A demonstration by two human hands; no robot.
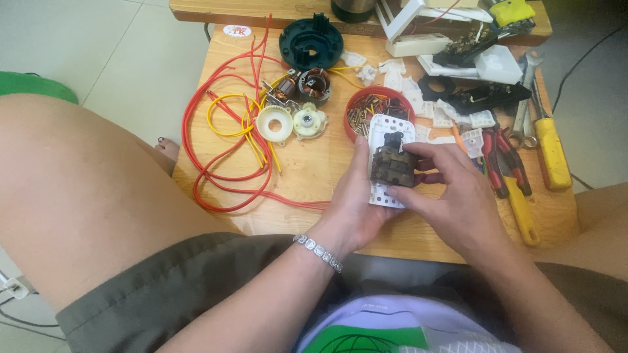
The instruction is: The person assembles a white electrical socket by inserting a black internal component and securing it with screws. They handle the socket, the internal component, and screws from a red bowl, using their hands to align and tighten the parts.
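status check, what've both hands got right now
Left hand cradles white switch plate. Right hand pinches dark switch module on it. Red screw bowl just behind, not blocking.

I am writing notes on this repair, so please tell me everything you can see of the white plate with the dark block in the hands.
The white plate is a flat plastic rectangle with small holes along its edges. A dark brownish, grimy block sits on its middle. It is held above the wooden table, just in front of the red bowl. The left hand supports it from below; the right hand pinches the block.
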